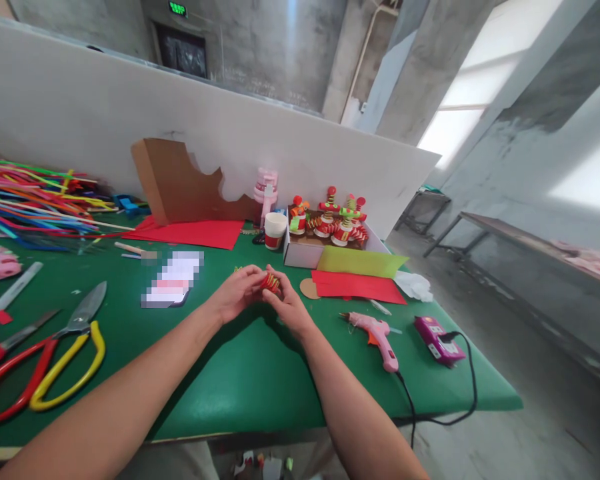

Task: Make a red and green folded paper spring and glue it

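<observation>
A small red and yellow-green folded strip (pixel 271 283) is held between both hands above the middle of the green table (pixel 240 373). My left hand (pixel 239 293) closes its fingers on the strip's left side. From the right, my right hand (pixel 289 305) grips it between thumb and fingers. Beyond the hands stand a paper cup (pixel 275 230) with a red band and a white box (pixel 303 255) holding several red and green figures (pixel 342 230). A round brown disc (pixel 309 289) lies just right of my right hand, beside red sheets (pixel 359 287).
Large scissors (pixel 80 323), a knife (pixel 25 332) and a phone (pixel 173 280) lie at left, with pipe cleaners (pixel 35 203) behind. At right are a pink glue gun (pixel 377 337) and a purple power block (pixel 437 340) with a black cable. Cardboard (pixel 180 183) stands at the back.
</observation>
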`<action>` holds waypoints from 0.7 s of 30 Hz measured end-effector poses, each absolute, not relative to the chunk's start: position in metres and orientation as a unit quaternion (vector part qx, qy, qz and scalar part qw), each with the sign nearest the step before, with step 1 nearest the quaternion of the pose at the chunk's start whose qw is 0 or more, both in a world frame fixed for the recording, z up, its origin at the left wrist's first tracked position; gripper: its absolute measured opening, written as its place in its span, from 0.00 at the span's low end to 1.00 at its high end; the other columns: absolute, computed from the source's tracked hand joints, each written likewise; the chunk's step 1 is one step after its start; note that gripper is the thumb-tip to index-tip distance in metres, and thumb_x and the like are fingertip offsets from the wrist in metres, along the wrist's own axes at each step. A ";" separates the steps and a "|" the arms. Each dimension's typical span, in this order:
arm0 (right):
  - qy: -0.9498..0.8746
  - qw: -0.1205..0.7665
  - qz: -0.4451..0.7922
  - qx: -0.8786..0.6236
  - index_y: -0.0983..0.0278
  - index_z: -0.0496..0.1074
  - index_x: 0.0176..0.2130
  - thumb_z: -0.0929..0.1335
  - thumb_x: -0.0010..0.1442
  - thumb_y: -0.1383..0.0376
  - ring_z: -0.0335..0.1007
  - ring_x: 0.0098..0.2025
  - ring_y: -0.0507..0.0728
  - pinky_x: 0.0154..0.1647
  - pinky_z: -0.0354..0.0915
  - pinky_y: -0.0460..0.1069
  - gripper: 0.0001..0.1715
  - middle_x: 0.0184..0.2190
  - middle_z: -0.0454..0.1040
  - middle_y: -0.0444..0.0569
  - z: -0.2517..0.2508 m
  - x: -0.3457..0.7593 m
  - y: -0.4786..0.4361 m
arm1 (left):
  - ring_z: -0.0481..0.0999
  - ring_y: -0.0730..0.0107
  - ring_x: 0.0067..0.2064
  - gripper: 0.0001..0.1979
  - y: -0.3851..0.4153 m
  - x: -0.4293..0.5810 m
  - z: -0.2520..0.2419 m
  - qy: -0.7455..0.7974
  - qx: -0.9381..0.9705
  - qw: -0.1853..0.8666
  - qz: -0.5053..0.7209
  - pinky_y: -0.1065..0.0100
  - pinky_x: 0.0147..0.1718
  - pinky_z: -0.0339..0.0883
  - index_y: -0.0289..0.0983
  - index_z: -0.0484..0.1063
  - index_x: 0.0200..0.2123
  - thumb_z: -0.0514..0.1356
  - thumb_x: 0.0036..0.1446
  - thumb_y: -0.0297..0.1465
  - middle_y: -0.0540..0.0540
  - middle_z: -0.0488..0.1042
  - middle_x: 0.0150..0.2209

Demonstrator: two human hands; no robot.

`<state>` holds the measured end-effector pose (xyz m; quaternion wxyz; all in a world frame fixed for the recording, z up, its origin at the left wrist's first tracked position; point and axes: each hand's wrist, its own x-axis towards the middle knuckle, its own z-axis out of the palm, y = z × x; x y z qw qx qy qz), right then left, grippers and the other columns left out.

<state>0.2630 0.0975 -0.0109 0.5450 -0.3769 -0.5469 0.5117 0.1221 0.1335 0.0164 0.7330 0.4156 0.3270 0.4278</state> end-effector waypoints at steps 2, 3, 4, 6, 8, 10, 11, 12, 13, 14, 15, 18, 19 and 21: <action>-0.528 0.540 0.541 -0.370 0.51 0.71 0.51 0.78 0.47 0.50 0.68 0.58 0.60 0.59 0.64 0.55 0.33 0.57 0.72 0.46 -0.013 0.263 0.099 | 0.74 0.74 0.27 0.21 0.136 0.121 0.016 0.337 0.437 0.710 0.438 0.73 0.26 0.65 0.38 0.65 0.29 0.73 0.39 0.38 0.52 0.75 0.27; -0.510 0.544 0.551 -0.375 0.53 0.72 0.50 0.77 0.47 0.48 0.71 0.54 0.59 0.56 0.65 0.55 0.33 0.52 0.75 0.47 -0.014 0.263 0.100 | 0.73 0.74 0.27 0.21 0.138 0.120 0.015 0.343 0.452 0.694 0.443 0.73 0.26 0.64 0.38 0.64 0.29 0.73 0.39 0.39 0.53 0.74 0.26; -0.484 0.549 0.559 -0.389 0.54 0.73 0.48 0.76 0.48 0.46 0.74 0.48 0.58 0.53 0.67 0.54 0.31 0.47 0.77 0.47 -0.015 0.263 0.101 | 0.73 0.74 0.26 0.21 0.139 0.120 0.014 0.352 0.470 0.674 0.449 0.73 0.25 0.64 0.38 0.64 0.28 0.72 0.39 0.40 0.54 0.73 0.25; -0.426 0.555 0.572 -0.427 0.59 0.74 0.41 0.73 0.49 0.41 0.74 0.38 0.55 0.44 0.70 0.52 0.30 0.38 0.77 0.47 -0.016 0.264 0.103 | 0.71 0.74 0.25 0.21 0.141 0.121 0.012 0.372 0.512 0.623 0.460 0.71 0.26 0.65 0.39 0.63 0.28 0.72 0.39 0.40 0.56 0.71 0.23; -0.387 0.547 0.589 -0.452 0.62 0.73 0.34 0.73 0.48 0.39 0.70 0.30 0.52 0.37 0.70 0.50 0.31 0.32 0.76 0.47 -0.015 0.266 0.104 | 0.71 0.74 0.24 0.21 0.142 0.123 0.010 0.387 0.558 0.569 0.464 0.70 0.26 0.66 0.39 0.63 0.28 0.71 0.39 0.41 0.56 0.70 0.23; -0.376 0.537 0.601 -0.457 0.63 0.72 0.31 0.77 0.43 0.42 0.68 0.27 0.50 0.33 0.70 0.48 0.30 0.27 0.74 0.44 -0.015 0.267 0.104 | 0.72 0.72 0.25 0.20 0.142 0.123 0.010 0.389 0.594 0.533 0.459 0.68 0.28 0.67 0.39 0.63 0.27 0.70 0.40 0.42 0.55 0.71 0.24; -0.376 0.539 0.600 -0.455 0.63 0.72 0.29 0.78 0.40 0.43 0.67 0.26 0.50 0.31 0.69 0.48 0.30 0.24 0.72 0.43 -0.015 0.268 0.104 | 0.72 0.72 0.26 0.20 0.142 0.123 0.010 0.389 0.605 0.524 0.456 0.67 0.28 0.68 0.39 0.63 0.27 0.70 0.40 0.43 0.54 0.71 0.24; -0.377 0.546 0.595 -0.453 0.63 0.71 0.28 0.79 0.39 0.45 0.66 0.24 0.49 0.30 0.69 0.48 0.29 0.22 0.71 0.41 -0.015 0.268 0.104 | 0.73 0.71 0.26 0.20 0.142 0.123 0.010 0.387 0.610 0.521 0.454 0.67 0.29 0.68 0.39 0.64 0.28 0.69 0.41 0.44 0.54 0.72 0.24; -0.378 0.556 0.587 -0.451 0.63 0.71 0.28 0.80 0.38 0.46 0.65 0.23 0.49 0.30 0.68 0.47 0.29 0.21 0.70 0.40 -0.015 0.268 0.104 | 0.73 0.70 0.27 0.20 0.142 0.123 0.010 0.386 0.610 0.523 0.454 0.66 0.30 0.69 0.39 0.64 0.29 0.68 0.43 0.45 0.53 0.72 0.25; -0.378 0.569 0.576 -0.449 0.63 0.71 0.27 0.80 0.38 0.47 0.65 0.23 0.49 0.29 0.68 0.47 0.28 0.20 0.70 0.40 -0.015 0.268 0.105 | 0.74 0.70 0.28 0.20 0.142 0.122 0.011 0.385 0.608 0.529 0.451 0.66 0.31 0.69 0.39 0.65 0.30 0.67 0.45 0.47 0.53 0.73 0.26; -0.377 0.583 0.563 -0.448 0.63 0.71 0.27 0.80 0.39 0.48 0.65 0.23 0.49 0.29 0.68 0.47 0.27 0.19 0.70 0.39 -0.015 0.268 0.106 | 0.74 0.69 0.28 0.21 0.142 0.122 0.012 0.384 0.608 0.537 0.442 0.65 0.31 0.69 0.39 0.66 0.30 0.65 0.46 0.50 0.52 0.73 0.26; -0.370 0.616 0.533 -0.447 0.62 0.71 0.27 0.79 0.40 0.49 0.66 0.23 0.50 0.29 0.68 0.47 0.25 0.20 0.70 0.39 -0.014 0.268 0.107 | 0.72 0.69 0.27 0.24 0.141 0.120 0.013 0.377 0.644 0.548 0.378 0.66 0.28 0.68 0.39 0.67 0.28 0.61 0.49 0.55 0.51 0.71 0.25; -0.367 0.622 0.528 -0.447 0.62 0.71 0.27 0.79 0.40 0.49 0.67 0.23 0.50 0.29 0.68 0.47 0.25 0.20 0.71 0.39 -0.013 0.268 0.107 | 0.70 0.70 0.27 0.24 0.140 0.120 0.013 0.373 0.663 0.544 0.355 0.67 0.27 0.66 0.39 0.67 0.27 0.61 0.49 0.55 0.52 0.70 0.24; -0.365 0.627 0.524 -0.445 0.61 0.71 0.27 0.79 0.40 0.49 0.67 0.23 0.50 0.29 0.67 0.47 0.24 0.20 0.71 0.39 -0.012 0.268 0.107 | 0.68 0.70 0.25 0.24 0.139 0.121 0.013 0.363 0.695 0.525 0.331 0.68 0.26 0.64 0.39 0.66 0.25 0.60 0.50 0.55 0.53 0.67 0.22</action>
